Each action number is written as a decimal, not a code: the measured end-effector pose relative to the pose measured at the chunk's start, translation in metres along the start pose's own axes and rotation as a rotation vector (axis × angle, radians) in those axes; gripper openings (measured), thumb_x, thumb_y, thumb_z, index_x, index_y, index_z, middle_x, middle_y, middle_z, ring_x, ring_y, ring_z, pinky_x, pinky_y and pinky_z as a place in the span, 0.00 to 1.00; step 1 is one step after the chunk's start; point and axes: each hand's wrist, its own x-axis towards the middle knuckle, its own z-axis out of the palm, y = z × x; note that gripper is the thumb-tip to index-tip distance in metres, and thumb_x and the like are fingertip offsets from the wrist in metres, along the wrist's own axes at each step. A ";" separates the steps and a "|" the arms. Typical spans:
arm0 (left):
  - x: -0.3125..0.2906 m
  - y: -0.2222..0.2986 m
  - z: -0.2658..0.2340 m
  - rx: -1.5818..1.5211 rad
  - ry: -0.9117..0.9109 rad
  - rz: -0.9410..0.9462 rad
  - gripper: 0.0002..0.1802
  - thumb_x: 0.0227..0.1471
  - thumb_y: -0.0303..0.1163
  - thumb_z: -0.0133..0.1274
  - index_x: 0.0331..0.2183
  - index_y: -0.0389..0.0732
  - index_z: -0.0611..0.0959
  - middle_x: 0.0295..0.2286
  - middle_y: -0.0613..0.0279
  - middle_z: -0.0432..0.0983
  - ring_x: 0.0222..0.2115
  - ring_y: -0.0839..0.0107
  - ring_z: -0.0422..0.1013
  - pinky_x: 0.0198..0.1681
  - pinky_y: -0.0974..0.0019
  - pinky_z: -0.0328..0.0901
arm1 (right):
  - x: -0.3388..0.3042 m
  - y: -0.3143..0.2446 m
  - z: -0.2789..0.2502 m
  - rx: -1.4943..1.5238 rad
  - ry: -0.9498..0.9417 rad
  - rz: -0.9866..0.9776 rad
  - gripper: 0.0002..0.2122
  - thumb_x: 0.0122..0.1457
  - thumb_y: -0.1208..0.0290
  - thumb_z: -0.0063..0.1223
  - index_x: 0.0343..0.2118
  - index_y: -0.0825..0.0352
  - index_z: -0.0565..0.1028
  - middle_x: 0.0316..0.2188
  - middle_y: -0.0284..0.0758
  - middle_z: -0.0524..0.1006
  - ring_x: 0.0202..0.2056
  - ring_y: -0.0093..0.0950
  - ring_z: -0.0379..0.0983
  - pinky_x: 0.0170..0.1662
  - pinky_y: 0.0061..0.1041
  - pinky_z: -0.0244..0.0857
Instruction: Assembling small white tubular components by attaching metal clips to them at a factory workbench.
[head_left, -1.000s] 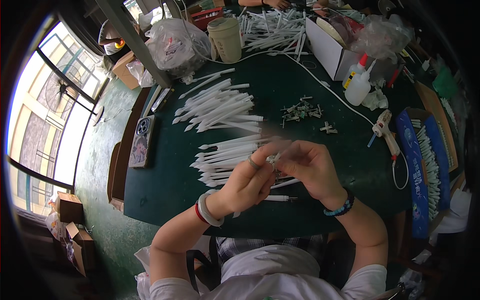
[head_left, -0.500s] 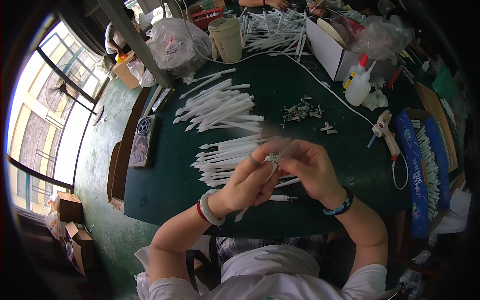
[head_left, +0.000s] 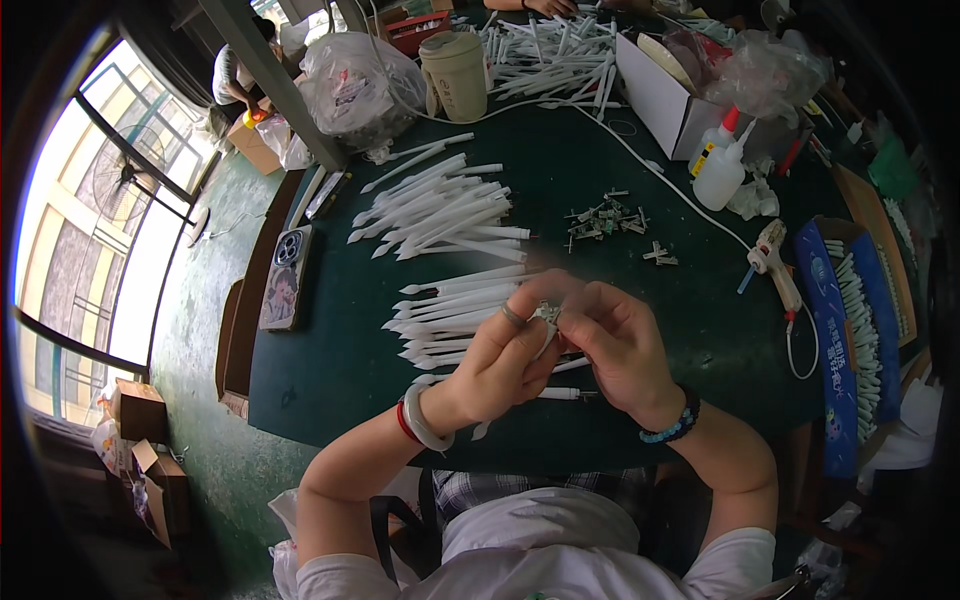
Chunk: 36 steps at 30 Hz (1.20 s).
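Close over the table's near side, my left hand [head_left: 490,375] is closed round a white candle-shaped stick [head_left: 481,431], whose pointed tip shows below the hand. At the stick's upper end, between both hands, sits a small silvery circuit part [head_left: 546,312]. My right hand [head_left: 625,350] pinches at that same end, fingertips bent in; exactly what they grip is partly hidden. Beneath and left of the hands lies a row of white candle-shaped sticks [head_left: 450,310], with another bunch [head_left: 440,215] farther off. A pile of small circuit parts [head_left: 607,218] lies beyond my right hand.
To the right are a glue gun [head_left: 775,260] with its cable, glue bottles [head_left: 718,175] and a blue box of white sticks [head_left: 835,340]. A phone [head_left: 287,275] lies at the left edge. A lidded cup [head_left: 453,80] stands far off, near another person's hand [head_left: 550,7].
My fingers have shifted slightly at the stick's end, and the circuit part there shows more clearly. The stick's tip has drawn up closer to my left wrist.
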 end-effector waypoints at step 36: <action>-0.002 0.003 0.001 0.114 -0.077 0.116 0.24 0.56 0.26 0.28 0.55 0.43 0.53 0.14 0.69 0.56 0.11 0.83 0.51 0.14 0.81 0.49 | 0.001 -0.005 -0.004 -0.150 -0.104 -0.155 0.08 0.54 0.75 0.51 0.35 0.73 0.73 0.31 0.33 0.74 0.29 0.17 0.71 0.31 0.13 0.67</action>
